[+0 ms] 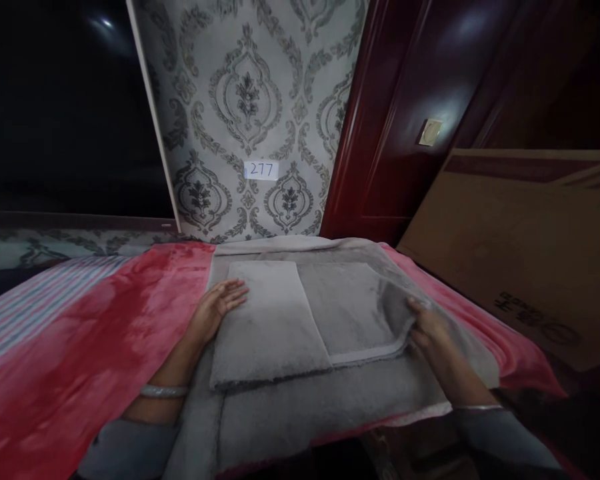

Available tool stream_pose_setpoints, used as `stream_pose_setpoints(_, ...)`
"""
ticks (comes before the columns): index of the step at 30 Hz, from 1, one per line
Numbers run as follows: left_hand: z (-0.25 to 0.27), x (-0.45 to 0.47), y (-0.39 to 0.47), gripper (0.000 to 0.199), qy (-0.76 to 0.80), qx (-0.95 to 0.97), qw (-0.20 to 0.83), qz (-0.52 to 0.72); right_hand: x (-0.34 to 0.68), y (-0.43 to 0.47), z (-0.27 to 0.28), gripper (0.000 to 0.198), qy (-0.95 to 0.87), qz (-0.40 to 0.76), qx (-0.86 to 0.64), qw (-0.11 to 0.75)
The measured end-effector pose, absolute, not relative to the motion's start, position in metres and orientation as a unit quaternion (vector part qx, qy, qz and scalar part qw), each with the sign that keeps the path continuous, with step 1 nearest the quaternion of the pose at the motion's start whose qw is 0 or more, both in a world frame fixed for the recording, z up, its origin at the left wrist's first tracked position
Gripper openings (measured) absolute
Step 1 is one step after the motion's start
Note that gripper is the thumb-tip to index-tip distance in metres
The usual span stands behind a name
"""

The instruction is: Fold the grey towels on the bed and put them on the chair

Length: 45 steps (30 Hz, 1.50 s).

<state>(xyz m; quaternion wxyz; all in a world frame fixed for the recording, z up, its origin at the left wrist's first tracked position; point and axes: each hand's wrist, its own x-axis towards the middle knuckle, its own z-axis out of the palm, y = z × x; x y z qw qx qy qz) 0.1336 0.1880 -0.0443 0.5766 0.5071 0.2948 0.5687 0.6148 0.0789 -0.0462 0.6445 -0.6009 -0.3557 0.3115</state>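
Note:
A grey plush cloth lies partly folded on a larger grey cloth. Its left part is folded over into a flat panel, and its right part extends toward my right hand. My left hand rests at the left edge of the folded panel, fingers stretched out. At the right side, my right hand pinches the cloth's edge between thumb and fingers and lifts it a little, so that corner curls up. What the grey cloth is as an article I cannot tell.
A red and pink blanket covers the surface beneath, with a striped cloth at far left. A cardboard box leans at the right. Behind stand a patterned wall with a paper label, a dark screen and a red wooden panel.

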Motion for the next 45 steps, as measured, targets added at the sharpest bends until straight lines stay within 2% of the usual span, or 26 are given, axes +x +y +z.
stream_pose_setpoints(4, -0.049, 0.133, 0.19, 0.055, 0.288, 0.537, 0.605, 0.513, 0.538, 0.109, 0.001, 0.041, -0.405, 0.309, -0.587, 0.629)
stream_pose_setpoints(8, -0.054, 0.131, 0.193, 0.064, 0.301, 0.547, 0.6, 0.5, 0.435, 0.119, 0.017, 0.045, -0.593, 0.263, -0.554, 0.521)
stream_pose_setpoints(13, -0.059, 0.129, 0.195, 0.061, 0.296, 0.515, 0.627, 0.505, 0.348, 0.093, -0.027, 0.046, -0.786, 0.245, -0.462, 0.331)
stream_pose_setpoints(17, -0.061, 0.13, 0.194, 0.05, 0.287, 0.489, 0.648, 0.508, 0.335, 0.069, -0.059, 0.068, -0.835, 0.148, -0.468, 0.247)
stream_pose_setpoints(20, -0.06, 0.131, 0.192, 0.047, 0.291, 0.48, 0.654, 0.507, 0.337, 0.061, -0.062, 0.083, -0.84, 0.124, -0.484, 0.212)
stream_pose_setpoints(24, -0.054, 0.138, 0.196, 0.053, 0.344, 0.484, 0.63, 0.501, 0.339, 0.056, -0.058, 0.082, -0.832, 0.108, -0.508, 0.196)
stream_pose_setpoints(28, -0.045, 0.155, 0.209, 0.058, 0.455, 0.536, 0.535, 0.467, 0.34, 0.051, -0.057, 0.077, -0.826, 0.079, -0.527, 0.182)
stream_pose_setpoints(32, -0.04, 0.18, 0.225, 0.052, 0.512, 0.569, 0.451, 0.459, 0.34, 0.051, -0.058, 0.076, -0.825, 0.068, -0.532, 0.178)
stream_pose_setpoints(35, -0.036, 0.19, 0.234, 0.049, 0.548, 0.588, 0.38, 0.459, 0.336, 0.054, -0.052, 0.075, -0.827, 0.058, -0.523, 0.196)
stream_pose_setpoints(38, -0.032, 0.185, 0.239, 0.055, 0.568, 0.603, 0.322, 0.458, 0.327, 0.058, -0.043, 0.074, -0.828, 0.044, -0.512, 0.222)
stream_pose_setpoints(45, -0.046, 0.164, 0.232, 0.054, 0.589, 0.632, 0.244, 0.439, 0.31, 0.059, -0.059, 0.055, -0.845, 0.042, -0.49, 0.21)
